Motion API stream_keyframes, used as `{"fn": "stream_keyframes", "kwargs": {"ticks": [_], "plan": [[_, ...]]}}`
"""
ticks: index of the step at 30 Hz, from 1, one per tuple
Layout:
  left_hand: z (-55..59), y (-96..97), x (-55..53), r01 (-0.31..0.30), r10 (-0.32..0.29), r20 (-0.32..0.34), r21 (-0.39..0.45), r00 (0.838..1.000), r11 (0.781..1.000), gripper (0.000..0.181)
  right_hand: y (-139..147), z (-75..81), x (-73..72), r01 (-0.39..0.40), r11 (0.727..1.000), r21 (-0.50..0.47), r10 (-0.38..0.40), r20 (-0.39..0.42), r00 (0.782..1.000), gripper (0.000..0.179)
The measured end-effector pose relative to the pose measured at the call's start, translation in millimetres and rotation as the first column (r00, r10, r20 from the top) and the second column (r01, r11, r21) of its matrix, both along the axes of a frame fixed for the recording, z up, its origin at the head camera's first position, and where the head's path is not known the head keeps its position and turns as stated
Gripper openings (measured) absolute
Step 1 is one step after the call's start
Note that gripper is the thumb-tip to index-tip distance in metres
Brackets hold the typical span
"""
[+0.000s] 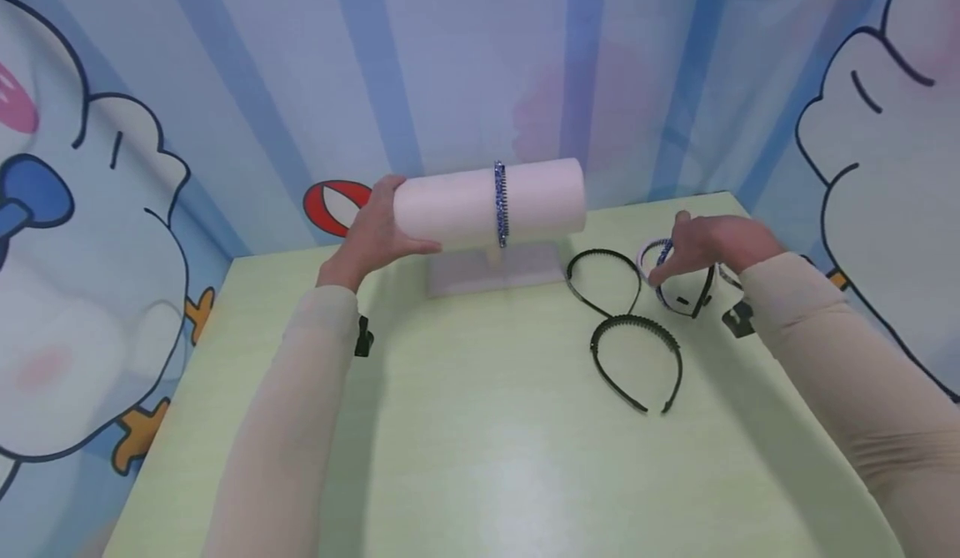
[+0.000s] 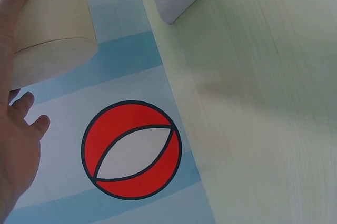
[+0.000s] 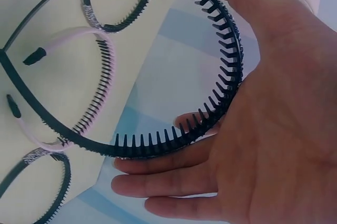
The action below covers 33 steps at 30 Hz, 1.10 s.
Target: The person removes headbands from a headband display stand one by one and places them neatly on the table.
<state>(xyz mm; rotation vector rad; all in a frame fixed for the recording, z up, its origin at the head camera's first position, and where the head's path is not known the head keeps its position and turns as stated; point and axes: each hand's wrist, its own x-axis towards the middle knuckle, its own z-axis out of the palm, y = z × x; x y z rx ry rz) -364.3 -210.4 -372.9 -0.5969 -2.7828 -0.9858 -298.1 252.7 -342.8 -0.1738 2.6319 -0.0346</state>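
My left hand [image 1: 369, 237] grips the left end of a pale pink padded roll [image 1: 453, 206], thumb along its front and fingers behind. The roll is the top of a headband display stand with a flat grey base [image 1: 468, 276]. Around the roll sits a blue glittery headband [image 1: 501, 208] with small teeth. Over the table's right side, my right hand [image 1: 712, 239] holds a dark toothed headband [image 3: 235, 71] with a sparkly outer edge. Its thumb lies at the band's top and the fingers reach along the lower outer side. Behind it in the right wrist view is a pink toothed headband [image 3: 109, 69].
Two black headbands, one plain-looking [image 1: 600, 251] and one toothed [image 1: 637, 321], lie on the pale green table [image 1: 480, 441] right of the stand. More dark headbands [image 3: 66, 182] lie near the right edge. A striped cartoon curtain [image 1: 465, 57] hangs close behind the table.
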Motion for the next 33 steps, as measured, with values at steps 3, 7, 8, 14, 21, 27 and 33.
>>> {"fn": "stream_keyframes", "kwargs": {"ticks": [3, 7, 8, 14, 21, 27, 33], "plan": [[1.2, -0.4, 1.2, 0.007, -0.007, -0.001, 0.006, 1.0, 1.0, 0.111, 2, -6.2, 2.7, 0.01, 1.0, 0.0, -0.01, 0.009, 1.0, 0.13], [1.5, 1.2, 3.1, 0.009, -0.009, 0.006, 0.008, 1.0, 1.0, 0.111, 5, -15.2, 6.7, 0.039, 0.999, -0.015, -0.039, 0.022, 0.999, 0.125], [1.7, 1.6, 3.6, 0.006, -0.006, 0.007, 0.007, 1.0, 1.0, 0.111, 6, -17.8, 7.5, 0.043, 0.999, -0.018, -0.043, 0.025, 0.999, 0.123], [3.2, 1.6, 3.6, -0.011, 0.011, 0.016, 0.01, 1.0, 1.0, 0.112, 10, -28.2, 12.9, 0.062, 0.998, -0.03, -0.06, 0.055, 0.997, 0.121], [4.1, 2.0, 1.1, -0.003, 0.003, 0.019, 0.011, 1.0, 1.0, 0.112, 16, -33.1, 21.5, 0.067, 0.998, -0.012, -0.066, 0.064, 0.996, 0.089], [2.8, 2.3, 1.9, 0.0, 0.0, 0.024, 0.014, 1.0, 1.0, 0.112, 23, -41.8, 32.5, 0.098, 0.995, 0.012, -0.098, 0.106, 0.989, 0.095], [3.5, 3.8, 1.9, -0.018, 0.017, 0.034, 0.009, 0.999, 1.0, 0.113, 29, -48.4, 36.8, 0.114, 0.993, 0.03, -0.117, 0.118, 0.986, 0.102]]}}
